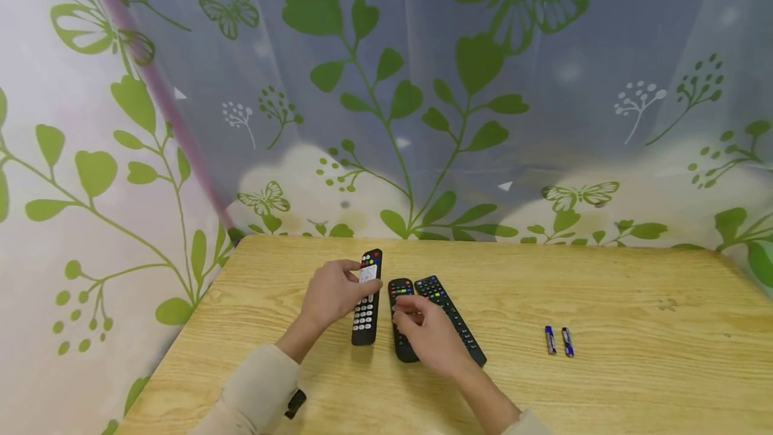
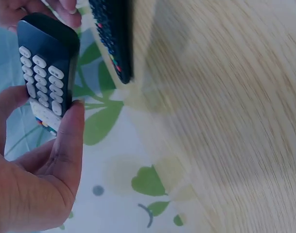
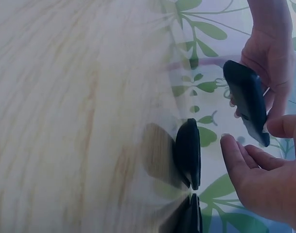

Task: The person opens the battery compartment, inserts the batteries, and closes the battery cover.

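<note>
My left hand (image 1: pixel 332 293) grips a black remote control (image 1: pixel 364 324) with white number buttons between thumb and fingers. In the left wrist view the remote (image 2: pixel 65 46) is tilted, its keypad end toward the camera. My right hand (image 1: pixel 436 337) hovers over two more black remotes, its fingers loosely bent with nothing between them. One of these, the shorter remote (image 1: pixel 406 353), is partly hidden under that hand; the longer remote (image 1: pixel 465 327) lies slanted beside it. In the right wrist view, my right thumb (image 3: pixel 284 127) overlaps the lower end of the gripped remote (image 3: pixel 247 99).
Two blue and silver batteries (image 1: pixel 559 341) lie on the wooden table (image 1: pixel 652 314) to the right. A small black piece (image 1: pixel 295 405) is beside my left sleeve. Behind the table hangs a curtain (image 1: pixel 543 139) printed with green leaves and butterflies.
</note>
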A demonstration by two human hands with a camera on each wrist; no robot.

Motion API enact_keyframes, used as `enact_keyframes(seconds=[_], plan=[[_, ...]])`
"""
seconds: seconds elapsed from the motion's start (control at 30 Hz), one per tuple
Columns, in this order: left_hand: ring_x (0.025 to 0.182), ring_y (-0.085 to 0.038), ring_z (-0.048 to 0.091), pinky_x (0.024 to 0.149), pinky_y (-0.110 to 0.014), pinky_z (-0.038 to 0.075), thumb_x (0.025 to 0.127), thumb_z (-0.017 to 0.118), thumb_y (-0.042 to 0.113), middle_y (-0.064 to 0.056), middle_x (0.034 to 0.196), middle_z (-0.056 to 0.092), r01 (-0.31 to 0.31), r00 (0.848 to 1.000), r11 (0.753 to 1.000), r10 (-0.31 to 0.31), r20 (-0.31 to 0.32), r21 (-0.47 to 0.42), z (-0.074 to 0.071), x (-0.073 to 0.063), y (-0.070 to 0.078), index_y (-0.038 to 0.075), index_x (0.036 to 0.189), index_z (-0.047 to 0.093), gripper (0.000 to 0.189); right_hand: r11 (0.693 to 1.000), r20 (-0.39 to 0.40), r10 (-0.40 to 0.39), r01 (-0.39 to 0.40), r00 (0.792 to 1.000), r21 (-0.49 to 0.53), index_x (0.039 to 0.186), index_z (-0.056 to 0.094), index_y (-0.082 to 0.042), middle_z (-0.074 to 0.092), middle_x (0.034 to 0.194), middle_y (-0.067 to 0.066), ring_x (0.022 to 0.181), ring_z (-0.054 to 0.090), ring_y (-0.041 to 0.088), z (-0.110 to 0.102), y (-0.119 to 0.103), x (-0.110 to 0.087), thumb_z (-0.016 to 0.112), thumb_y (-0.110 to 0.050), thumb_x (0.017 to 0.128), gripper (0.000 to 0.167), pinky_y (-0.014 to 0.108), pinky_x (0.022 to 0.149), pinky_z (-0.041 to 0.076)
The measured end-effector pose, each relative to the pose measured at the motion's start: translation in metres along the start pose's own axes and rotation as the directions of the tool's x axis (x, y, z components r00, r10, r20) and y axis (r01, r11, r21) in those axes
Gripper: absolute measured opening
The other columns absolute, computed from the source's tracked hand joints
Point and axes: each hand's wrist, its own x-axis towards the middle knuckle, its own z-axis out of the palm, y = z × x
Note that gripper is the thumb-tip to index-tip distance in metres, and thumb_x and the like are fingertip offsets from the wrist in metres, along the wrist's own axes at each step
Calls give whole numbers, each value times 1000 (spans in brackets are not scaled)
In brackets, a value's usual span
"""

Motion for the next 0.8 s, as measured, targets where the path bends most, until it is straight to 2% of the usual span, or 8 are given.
enact_keyframes(seconds=[0.1, 0.27, 0.37, 0.53, 0.63, 0.8], plan=[[59, -14, 63, 55, -30, 55, 80, 76, 35, -7, 89, 67, 12, 1000, 987, -11, 8, -162, -1, -1, 4, 0, 123, 62, 57, 999, 3, 7, -7, 1000, 39, 128, 53, 4, 59, 117, 15, 99, 61, 25, -5, 0, -1, 53, -21, 99, 38, 35, 82, 53], [63, -18, 65, 60, -31, 58, 82, 76, 28, -11, 96, 63, 48, 999, 926, -39, 32, -374, -2, -3, 11, 3, 126, 60, 54, 994, 3, 20, -20, 1000, 108, 128, 52, 5, 59, 118, 18, 102, 62, 30, -11, 0, -2, 52, -21, 99, 39, 34, 85, 53], [67, -22, 66, 63, -33, 58, 83, 75, 22, -15, 102, 61, 55, 998, 875, -38, 44, -480, -3, -4, 17, 3, 128, 58, 52, 991, -3, 18, -17, 1000, 132, 128, 52, 7, 58, 118, 20, 103, 62, 30, -14, -3, -4, 52, -20, 99, 39, 32, 85, 53], [74, -27, 67, 67, -37, 59, 84, 71, 11, -18, 105, 57, 72, 996, 764, -20, 88, -641, -3, -7, 25, 1, 130, 55, 50, 991, -33, 4, 1, 999, 133, 128, 53, 5, 58, 118, 19, 103, 61, 26, -21, -10, -10, 51, -18, 100, 36, 32, 85, 53], [78, -25, 66, 70, -38, 58, 84, 69, 8, -17, 103, 54, 87, 993, 705, -5, 117, -704, -2, -8, 27, -1, 131, 52, 50, 992, -54, -8, 14, 999, 122, 127, 55, 2, 58, 116, 16, 102, 61, 24, -25, -13, -14, 52, -17, 100, 34, 35, 84, 54], [88, -24, 65, 75, -40, 57, 86, 65, 6, -18, 108, 55, 84, 988, 629, 47, 145, -773, 2, -12, 27, -4, 135, 46, 53, 996, -104, -27, 35, 994, 78, 125, 58, -3, 61, 114, 9, 100, 61, 22, -33, -17, -21, 55, -18, 99, 31, 34, 79, 54]])
